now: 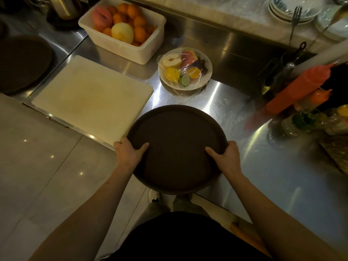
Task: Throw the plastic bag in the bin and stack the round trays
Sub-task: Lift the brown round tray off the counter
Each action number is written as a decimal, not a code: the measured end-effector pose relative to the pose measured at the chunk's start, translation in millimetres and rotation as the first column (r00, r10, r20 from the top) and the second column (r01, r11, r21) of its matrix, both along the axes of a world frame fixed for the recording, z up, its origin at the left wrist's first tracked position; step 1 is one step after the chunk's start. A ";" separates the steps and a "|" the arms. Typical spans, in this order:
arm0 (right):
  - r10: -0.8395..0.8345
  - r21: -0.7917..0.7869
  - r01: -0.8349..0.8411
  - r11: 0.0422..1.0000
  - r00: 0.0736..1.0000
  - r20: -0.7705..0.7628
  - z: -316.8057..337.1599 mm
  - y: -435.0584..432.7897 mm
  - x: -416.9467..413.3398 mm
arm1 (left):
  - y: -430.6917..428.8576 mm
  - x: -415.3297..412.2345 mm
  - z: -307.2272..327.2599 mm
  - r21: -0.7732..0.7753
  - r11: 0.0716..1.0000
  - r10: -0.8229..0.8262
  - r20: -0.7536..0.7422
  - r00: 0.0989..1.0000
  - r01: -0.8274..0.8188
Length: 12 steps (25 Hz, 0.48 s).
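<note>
Round brown tray: gripped at opposite rims by left hand and right hand, above steel counter edge. Second dark tray: far left.

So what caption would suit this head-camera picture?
Both hands, left and right, hold a round brown tray above a steel counter.

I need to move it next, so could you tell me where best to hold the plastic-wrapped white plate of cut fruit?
Probably under opposite sides of the rim of the plastic-wrapped white plate of cut fruit, from both sides, kept level: it is shallow, and film covers the top.
</note>
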State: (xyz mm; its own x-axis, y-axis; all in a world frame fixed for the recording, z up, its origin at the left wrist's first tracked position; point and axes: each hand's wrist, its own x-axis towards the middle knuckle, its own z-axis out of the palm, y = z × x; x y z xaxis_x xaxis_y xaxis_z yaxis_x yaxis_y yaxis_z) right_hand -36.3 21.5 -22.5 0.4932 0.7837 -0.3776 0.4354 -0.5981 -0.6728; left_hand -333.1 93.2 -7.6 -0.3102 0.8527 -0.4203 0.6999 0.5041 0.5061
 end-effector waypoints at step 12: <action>0.121 0.212 -0.116 0.970 0.993 -0.009 41.8 43.1 -39.1 | -22.7 -30.9 55.5 0.184 0.928 0.318 0.055 0.946 -0.323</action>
